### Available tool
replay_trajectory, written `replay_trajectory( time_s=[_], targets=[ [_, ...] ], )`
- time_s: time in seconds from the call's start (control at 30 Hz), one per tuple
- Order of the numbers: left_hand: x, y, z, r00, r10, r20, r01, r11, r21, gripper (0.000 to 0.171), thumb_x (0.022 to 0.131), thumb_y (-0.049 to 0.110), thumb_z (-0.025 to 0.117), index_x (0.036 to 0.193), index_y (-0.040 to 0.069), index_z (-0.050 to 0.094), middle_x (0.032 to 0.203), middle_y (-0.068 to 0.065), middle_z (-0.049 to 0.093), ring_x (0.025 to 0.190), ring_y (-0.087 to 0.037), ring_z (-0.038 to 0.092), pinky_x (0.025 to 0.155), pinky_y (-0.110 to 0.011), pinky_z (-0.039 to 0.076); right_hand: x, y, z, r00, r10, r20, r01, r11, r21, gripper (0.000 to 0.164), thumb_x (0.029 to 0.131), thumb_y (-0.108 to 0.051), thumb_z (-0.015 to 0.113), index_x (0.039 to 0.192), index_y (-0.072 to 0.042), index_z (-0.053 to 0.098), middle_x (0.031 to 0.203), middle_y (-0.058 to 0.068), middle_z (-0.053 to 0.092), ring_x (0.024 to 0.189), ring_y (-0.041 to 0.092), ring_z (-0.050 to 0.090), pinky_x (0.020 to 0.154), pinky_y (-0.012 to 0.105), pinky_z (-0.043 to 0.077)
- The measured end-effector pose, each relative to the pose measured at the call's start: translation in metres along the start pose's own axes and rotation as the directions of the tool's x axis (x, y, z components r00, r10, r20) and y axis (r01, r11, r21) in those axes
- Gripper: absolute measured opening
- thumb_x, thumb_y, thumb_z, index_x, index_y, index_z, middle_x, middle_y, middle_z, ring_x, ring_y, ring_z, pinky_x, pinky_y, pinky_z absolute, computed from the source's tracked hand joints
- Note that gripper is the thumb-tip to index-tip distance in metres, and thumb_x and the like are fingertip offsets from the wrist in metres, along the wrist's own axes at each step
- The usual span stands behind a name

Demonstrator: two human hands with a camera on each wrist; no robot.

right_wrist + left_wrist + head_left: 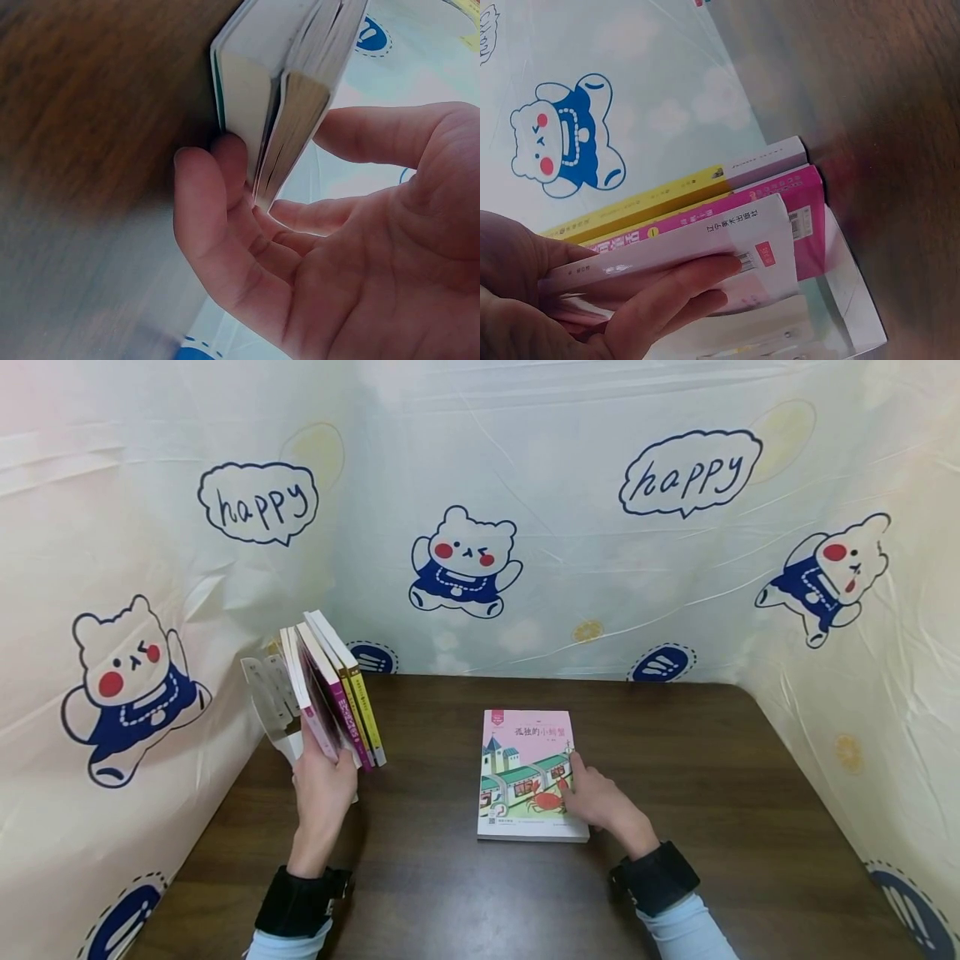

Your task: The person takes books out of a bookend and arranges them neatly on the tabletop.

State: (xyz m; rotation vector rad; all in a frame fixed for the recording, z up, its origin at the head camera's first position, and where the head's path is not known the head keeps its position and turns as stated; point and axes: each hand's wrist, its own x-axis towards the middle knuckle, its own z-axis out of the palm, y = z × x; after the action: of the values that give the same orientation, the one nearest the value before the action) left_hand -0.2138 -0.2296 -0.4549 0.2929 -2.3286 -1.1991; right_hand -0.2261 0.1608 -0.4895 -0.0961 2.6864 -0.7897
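Note:
My left hand (322,785) grips a thin pink book (742,232) by its lower part, fingers spread over its cover; the thumb is largely hidden. That book leans among several upright books at the table's left, including a magenta-spined book (352,718) and a yellow-spined book (369,718). A white book stand (262,697) holds this row. With my right hand (603,797) I hold the right edge of a small stack, thumb above and fingers curled at the lower side. On top lies a pink book with a crab on its cover (517,781); another thick book (247,90) lies beneath it.
The brown wooden table (450,893) runs to a pale curtain (570,593) printed with bears, which closes off the back and both sides. The book row stands close to the left curtain. Black bands (660,877) circle both wrists.

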Motion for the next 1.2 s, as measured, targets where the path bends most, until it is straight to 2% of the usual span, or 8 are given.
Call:
replay_trajectory(
  time_s=[0.13, 0.33, 0.6, 0.83, 1.07, 1.2],
  targets=[
    [-0.001, 0.002, -0.001, 1.0, 0.016, -0.015, -0.016, 1.0, 0.015, 0.082, 0.101, 0.003, 0.054, 0.168, 0.022, 0.012, 0.145, -0.039, 0.055, 0.104, -0.058, 0.068, 0.069, -0.068, 0.059, 0.0, 0.0, 0.0, 1.0, 0.002, 0.0, -0.002, 1.0, 0.003, 0.077, 0.104, -0.023, 0.06, 0.162, 0.005, 0.018, 0.148, 0.036, 0.047, 0.094, 0.037, 0.063, 0.054, 0.035, 0.051],
    [-0.001, 0.005, -0.003, 0.999, 0.03, -0.031, -0.029, 0.999, 0.032, 0.081, 0.1, 0.002, 0.055, 0.168, 0.02, 0.015, 0.145, -0.038, 0.056, 0.094, -0.055, 0.071, 0.058, -0.055, 0.055, 0.0, 0.0, 0.0, 1.0, 0.003, 0.0, -0.003, 1.0, 0.011, 0.076, 0.105, -0.024, 0.059, 0.163, 0.004, 0.018, 0.147, 0.036, 0.048, 0.092, 0.035, 0.062, 0.054, 0.034, 0.051],
    [-0.005, 0.009, -0.005, 0.998, 0.025, -0.049, -0.025, 1.0, 0.011, 0.08, 0.098, 0.002, 0.054, 0.168, 0.019, 0.017, 0.152, -0.037, 0.051, 0.111, -0.055, 0.067, 0.07, -0.066, 0.058, 0.0, 0.002, 0.001, 1.0, 0.002, -0.001, -0.002, 1.0, 0.01, 0.077, 0.105, -0.025, 0.059, 0.163, 0.003, 0.017, 0.148, 0.035, 0.048, 0.086, 0.032, 0.062, 0.053, 0.033, 0.051],
    [-0.008, 0.012, -0.008, 0.999, 0.023, -0.037, -0.023, 1.0, 0.002, 0.078, 0.1, 0.004, 0.054, 0.167, 0.02, 0.018, 0.155, -0.034, 0.049, 0.115, -0.053, 0.065, 0.078, -0.07, 0.059, 0.001, 0.003, 0.002, 1.0, 0.008, 0.002, -0.008, 1.0, 0.008, 0.077, 0.105, -0.024, 0.059, 0.163, 0.003, 0.017, 0.147, 0.035, 0.049, 0.08, 0.03, 0.062, 0.051, 0.033, 0.051],
    [-0.014, 0.019, -0.012, 0.995, 0.06, -0.076, -0.059, 0.998, 0.008, 0.064, 0.102, 0.008, 0.055, 0.161, 0.011, 0.031, 0.146, -0.035, 0.057, 0.103, -0.05, 0.07, 0.071, -0.066, 0.059, 0.001, 0.002, 0.001, 1.0, 0.006, 0.004, -0.006, 1.0, 0.009, 0.078, 0.105, -0.024, 0.06, 0.163, 0.003, 0.017, 0.147, 0.035, 0.048, 0.081, 0.03, 0.062, 0.052, 0.033, 0.05],
    [-0.017, 0.023, -0.014, 0.994, 0.07, -0.08, -0.07, 0.998, 0.006, 0.062, 0.101, 0.006, 0.055, 0.16, 0.009, 0.033, 0.145, -0.035, 0.059, 0.101, -0.051, 0.071, 0.07, -0.065, 0.059, 0.001, 0.002, 0.001, 1.0, 0.005, 0.0, -0.005, 1.0, 0.004, 0.078, 0.104, -0.025, 0.06, 0.163, 0.004, 0.017, 0.148, 0.035, 0.048, 0.084, 0.032, 0.062, 0.052, 0.033, 0.05]
  ],
)
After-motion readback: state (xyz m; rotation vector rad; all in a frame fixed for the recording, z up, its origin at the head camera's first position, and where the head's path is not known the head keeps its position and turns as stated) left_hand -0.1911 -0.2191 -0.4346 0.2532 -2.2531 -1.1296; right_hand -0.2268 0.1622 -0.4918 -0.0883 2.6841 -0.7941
